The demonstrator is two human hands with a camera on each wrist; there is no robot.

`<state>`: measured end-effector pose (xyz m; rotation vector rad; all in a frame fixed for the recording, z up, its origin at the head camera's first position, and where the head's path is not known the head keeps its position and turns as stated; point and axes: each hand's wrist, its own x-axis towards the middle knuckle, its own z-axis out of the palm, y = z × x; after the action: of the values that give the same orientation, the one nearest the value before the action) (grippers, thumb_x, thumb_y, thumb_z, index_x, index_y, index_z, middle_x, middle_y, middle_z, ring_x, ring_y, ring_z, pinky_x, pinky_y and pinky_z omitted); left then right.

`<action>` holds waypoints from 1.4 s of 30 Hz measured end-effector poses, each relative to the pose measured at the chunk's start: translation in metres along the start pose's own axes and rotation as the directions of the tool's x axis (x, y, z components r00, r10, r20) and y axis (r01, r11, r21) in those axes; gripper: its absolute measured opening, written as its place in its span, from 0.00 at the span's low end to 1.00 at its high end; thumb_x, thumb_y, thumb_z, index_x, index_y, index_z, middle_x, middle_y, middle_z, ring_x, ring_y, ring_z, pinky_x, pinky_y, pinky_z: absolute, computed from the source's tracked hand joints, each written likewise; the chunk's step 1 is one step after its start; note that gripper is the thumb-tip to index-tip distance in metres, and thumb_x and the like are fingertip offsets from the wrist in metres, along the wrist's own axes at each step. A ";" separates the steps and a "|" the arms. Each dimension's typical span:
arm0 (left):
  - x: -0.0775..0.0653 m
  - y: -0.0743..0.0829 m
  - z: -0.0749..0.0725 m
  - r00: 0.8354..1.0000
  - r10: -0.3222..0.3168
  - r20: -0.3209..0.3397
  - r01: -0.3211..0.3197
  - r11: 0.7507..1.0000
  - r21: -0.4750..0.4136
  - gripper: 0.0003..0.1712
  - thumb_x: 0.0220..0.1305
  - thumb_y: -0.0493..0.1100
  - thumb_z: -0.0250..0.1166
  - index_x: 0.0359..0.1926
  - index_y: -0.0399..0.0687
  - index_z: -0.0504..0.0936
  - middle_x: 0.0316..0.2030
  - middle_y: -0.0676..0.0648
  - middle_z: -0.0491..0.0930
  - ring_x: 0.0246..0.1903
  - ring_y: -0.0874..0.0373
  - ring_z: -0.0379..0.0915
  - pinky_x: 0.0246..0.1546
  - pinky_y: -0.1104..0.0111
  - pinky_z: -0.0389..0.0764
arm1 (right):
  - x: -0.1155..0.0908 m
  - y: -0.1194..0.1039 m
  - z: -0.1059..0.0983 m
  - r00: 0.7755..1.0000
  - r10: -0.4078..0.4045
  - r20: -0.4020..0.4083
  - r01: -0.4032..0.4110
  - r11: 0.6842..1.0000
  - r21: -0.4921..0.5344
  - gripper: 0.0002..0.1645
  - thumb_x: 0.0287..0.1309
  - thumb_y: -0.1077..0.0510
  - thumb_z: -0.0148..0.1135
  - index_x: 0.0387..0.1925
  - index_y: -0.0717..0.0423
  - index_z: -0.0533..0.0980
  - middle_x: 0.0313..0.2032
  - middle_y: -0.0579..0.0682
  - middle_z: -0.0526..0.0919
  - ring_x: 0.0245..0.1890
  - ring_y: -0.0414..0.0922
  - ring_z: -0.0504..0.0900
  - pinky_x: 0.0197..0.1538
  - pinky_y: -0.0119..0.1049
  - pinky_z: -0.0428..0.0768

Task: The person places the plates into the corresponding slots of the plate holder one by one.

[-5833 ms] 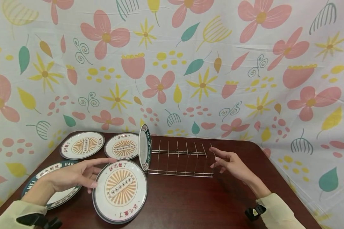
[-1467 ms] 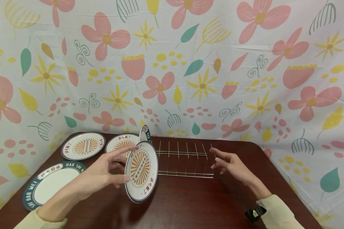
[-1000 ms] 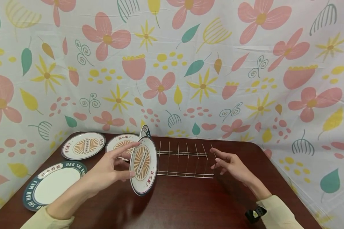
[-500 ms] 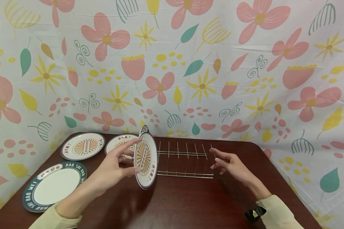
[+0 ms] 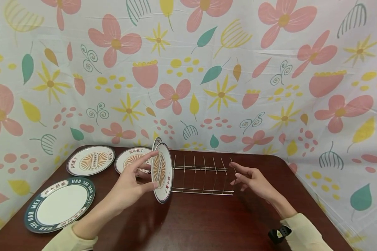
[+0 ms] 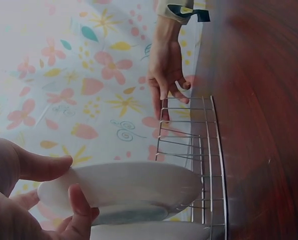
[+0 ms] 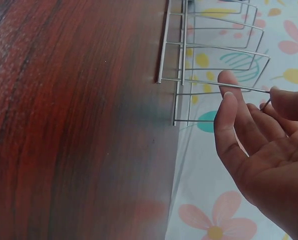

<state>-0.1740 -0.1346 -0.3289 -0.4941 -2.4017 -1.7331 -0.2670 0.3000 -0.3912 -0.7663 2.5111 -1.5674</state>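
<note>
In the head view my left hand (image 5: 127, 186) grips a round white plate (image 5: 162, 174) by its left rim, thumb in front and fingers behind. The plate stands nearly upright at the left end of a wire dish rack (image 5: 202, 191). Behind it, a second plate (image 5: 156, 140) stands in the rack, mostly hidden. The left wrist view shows the held plate (image 6: 133, 182) beside the standing plate (image 6: 149, 231); whether its lower rim touches the rack wires is unclear. My right hand (image 5: 254, 181) pinches the rack's right end wire, seen closely in the right wrist view.
Two white plates with sunburst prints, the left one (image 5: 91, 160) and the one beside the rack (image 5: 128, 156), lie flat at the back left. A green-rimmed plate (image 5: 61, 205) lies nearer. All stand on a dark wooden table (image 5: 204, 223) before a floral cloth (image 5: 188, 69).
The left hand has carried its plate right and away from me, turning it from leaning back to nearly upright before the standing plate. The right hand has stayed at the rack's end.
</note>
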 end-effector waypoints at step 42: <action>0.011 -0.009 0.025 0.989 0.139 -0.058 -0.119 0.958 0.262 0.51 0.51 0.27 0.80 0.75 0.57 0.74 0.50 0.40 0.82 0.39 0.54 0.84 0.43 0.59 0.83 | 0.000 0.002 0.000 1.000 -0.005 0.008 0.005 1.000 0.020 0.32 0.80 0.62 0.53 0.79 0.64 0.61 0.75 0.71 0.62 0.46 0.54 0.89 0.35 0.45 0.86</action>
<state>-0.1856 -0.1118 -0.3421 -0.5244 -2.4328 -1.3359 -0.2682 0.3009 -0.3932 -0.7751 2.4860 -1.5848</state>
